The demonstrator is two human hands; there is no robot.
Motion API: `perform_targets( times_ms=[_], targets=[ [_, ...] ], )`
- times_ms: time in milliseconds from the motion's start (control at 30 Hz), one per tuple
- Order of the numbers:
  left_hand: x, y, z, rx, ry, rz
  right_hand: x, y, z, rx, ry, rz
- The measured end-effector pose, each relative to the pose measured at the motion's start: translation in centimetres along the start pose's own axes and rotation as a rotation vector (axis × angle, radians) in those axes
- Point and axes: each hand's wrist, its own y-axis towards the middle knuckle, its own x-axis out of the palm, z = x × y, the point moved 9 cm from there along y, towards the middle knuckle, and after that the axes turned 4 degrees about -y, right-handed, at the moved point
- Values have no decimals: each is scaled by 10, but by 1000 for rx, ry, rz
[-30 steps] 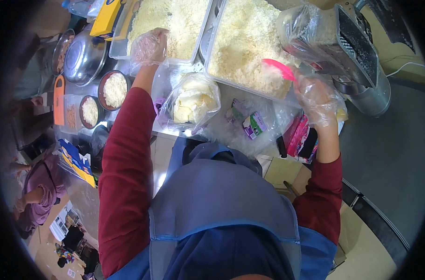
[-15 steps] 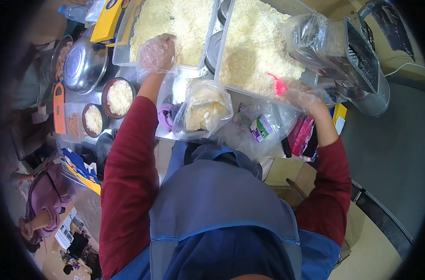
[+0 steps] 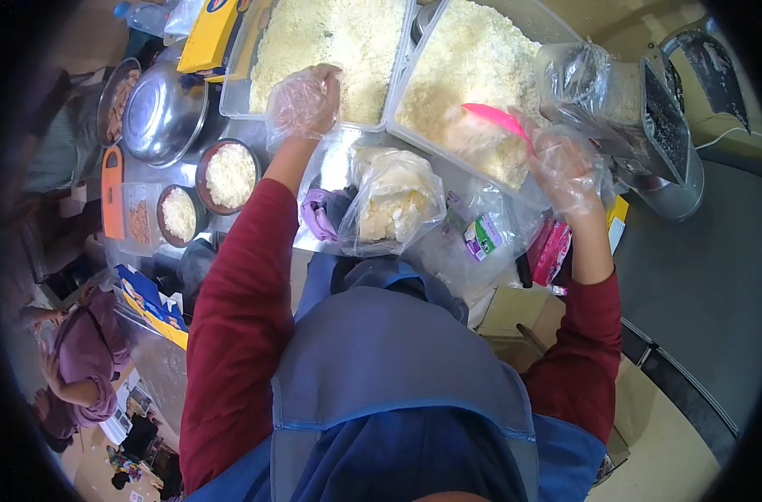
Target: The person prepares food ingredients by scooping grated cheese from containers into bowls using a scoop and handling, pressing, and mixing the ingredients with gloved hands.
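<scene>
My left hand [image 3: 307, 102], in a clear plastic glove, has its fingers curled at the near edge of the left tub [image 3: 335, 54] of pale crumbly grated food. In my gloved right hand [image 3: 565, 163] is the handle of a pink scoop [image 3: 496, 115], whose blade lies over the grated food in the right tub [image 3: 439, 149]. The metal grater machine [image 3: 615, 105], its chute wrapped in plastic, stands over that tub's right side. Between my arms sits an open clear bag [image 3: 393, 205] with a pale yellowish block in it.
Left of my arm are two bowls of white food [image 3: 230, 176] [image 3: 178, 214], a steel bowl [image 3: 165, 113], an orange-handled tool [image 3: 112, 192] and a yellow box [image 3: 208, 38]. A purple cloth [image 3: 321, 213] lies beside the bag. Another person [image 3: 88, 351] is at the far left.
The scoop has dipped into the food and come up again, its blade turned leftward. My left hand stays by the left tub's edge. The whole view has shifted, with the table items now further right.
</scene>
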Motion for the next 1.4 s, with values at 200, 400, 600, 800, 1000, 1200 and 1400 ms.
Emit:
perform_targets(
  times_ms=[200,400,600,800,1000,1200,1400],
  targets=[
    [-4,9,26,87,-116,-28,-26,19,-72,-213,-101,39],
    [50,48,128,341,-82,-239,22,7,-61,-202,-99,-169],
    [93,44,119,42,-154,-325,5,-28,-21,-231,-187,60],
    [103,72,126,-74,-88,-245,46,15,-28,-175,45,40],
    [115,68,122,100,-5,-78,30,-38,27,-130,95,105],
    [118,69,119,39,27,-147,45,-31,43,171,28,-259],
    [114,70,115,32,-140,-50,84,-7,11,198,373,-311]
  ],
)
